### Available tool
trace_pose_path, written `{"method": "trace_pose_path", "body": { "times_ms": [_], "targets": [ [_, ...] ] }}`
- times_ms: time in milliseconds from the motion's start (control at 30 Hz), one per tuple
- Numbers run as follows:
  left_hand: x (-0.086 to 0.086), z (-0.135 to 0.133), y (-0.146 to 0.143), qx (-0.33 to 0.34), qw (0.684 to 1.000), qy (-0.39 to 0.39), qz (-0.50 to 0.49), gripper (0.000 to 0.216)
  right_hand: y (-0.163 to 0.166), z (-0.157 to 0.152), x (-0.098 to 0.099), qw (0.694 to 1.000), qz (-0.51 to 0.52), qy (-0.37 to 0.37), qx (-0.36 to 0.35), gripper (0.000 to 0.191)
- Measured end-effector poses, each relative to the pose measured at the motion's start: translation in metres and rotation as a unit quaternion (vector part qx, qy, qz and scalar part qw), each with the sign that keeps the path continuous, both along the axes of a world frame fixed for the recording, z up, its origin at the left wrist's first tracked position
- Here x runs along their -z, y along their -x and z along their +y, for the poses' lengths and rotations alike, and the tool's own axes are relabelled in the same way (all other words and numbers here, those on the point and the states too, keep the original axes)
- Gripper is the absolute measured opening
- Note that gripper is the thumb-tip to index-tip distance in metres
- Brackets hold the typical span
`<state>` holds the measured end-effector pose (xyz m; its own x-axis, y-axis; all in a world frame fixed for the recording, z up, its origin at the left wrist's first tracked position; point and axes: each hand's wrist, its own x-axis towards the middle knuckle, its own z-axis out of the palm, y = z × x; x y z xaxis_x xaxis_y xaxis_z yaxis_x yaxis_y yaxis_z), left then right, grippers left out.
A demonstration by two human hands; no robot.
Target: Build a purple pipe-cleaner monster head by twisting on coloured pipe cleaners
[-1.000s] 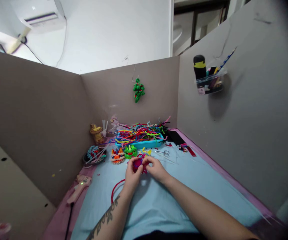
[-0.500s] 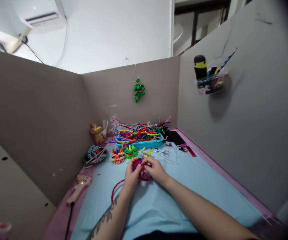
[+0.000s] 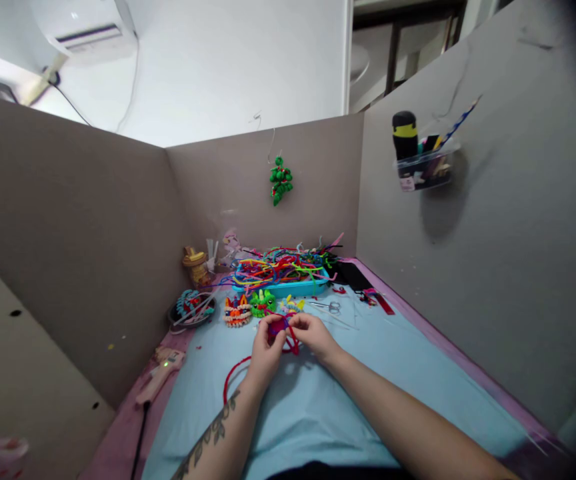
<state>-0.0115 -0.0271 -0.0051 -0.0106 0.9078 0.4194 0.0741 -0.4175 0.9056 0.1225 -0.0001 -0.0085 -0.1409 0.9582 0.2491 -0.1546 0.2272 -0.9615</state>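
Note:
My left hand (image 3: 266,353) and my right hand (image 3: 315,333) meet over the light blue mat (image 3: 318,407), both pinched on a small purple and red pipe-cleaner piece (image 3: 279,327). A red pipe cleaner (image 3: 233,375) trails from it in a loop down past my left wrist. Just beyond my fingers stand small finished figures: an orange one (image 3: 237,311), a green one (image 3: 262,303) and a yellow one (image 3: 291,305).
A blue tray (image 3: 288,288) heaped with coloured pipe cleaners sits at the back. Scissors (image 3: 329,307) lie right of the figures, a glue gun (image 3: 158,373) at the left edge, a dark bowl (image 3: 191,311) nearby. Cardboard walls enclose three sides; a clear cup (image 3: 425,167) hangs on the right one.
My hands have shifted slightly while turning the piece, and a red loop now shows below it between my fingers. The view has tilted a little.

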Motion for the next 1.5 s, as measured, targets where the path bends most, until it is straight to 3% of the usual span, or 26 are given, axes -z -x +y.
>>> {"method": "trace_pose_path", "body": {
  "times_ms": [200, 600, 933, 1233, 1500],
  "targets": [
    [0.002, -0.002, -0.001, 0.004, 0.999, -0.020, 0.042, 0.025, -0.003, -0.001, 0.002, 0.998, 0.040, 0.027, -0.028, 0.028],
    [0.008, -0.001, 0.000, 0.010, 0.998, -0.041, 0.056, 0.026, -0.003, -0.003, 0.005, 0.999, 0.042, 0.015, -0.010, 0.027],
    [0.000, -0.002, -0.001, 0.006, 0.999, -0.018, 0.032, 0.026, -0.005, 0.000, 0.005, 0.999, 0.041, -0.003, -0.006, 0.028],
    [0.009, 0.002, -0.001, 0.014, 0.999, -0.030, 0.015, 0.039, -0.004, 0.005, 0.009, 1.000, 0.015, -0.010, 0.026, 0.027],
    [0.012, 0.002, 0.000, 0.031, 0.997, -0.047, 0.045, 0.043, -0.002, 0.000, -0.002, 0.998, -0.044, -0.043, 0.007, 0.029]
  ]
}}
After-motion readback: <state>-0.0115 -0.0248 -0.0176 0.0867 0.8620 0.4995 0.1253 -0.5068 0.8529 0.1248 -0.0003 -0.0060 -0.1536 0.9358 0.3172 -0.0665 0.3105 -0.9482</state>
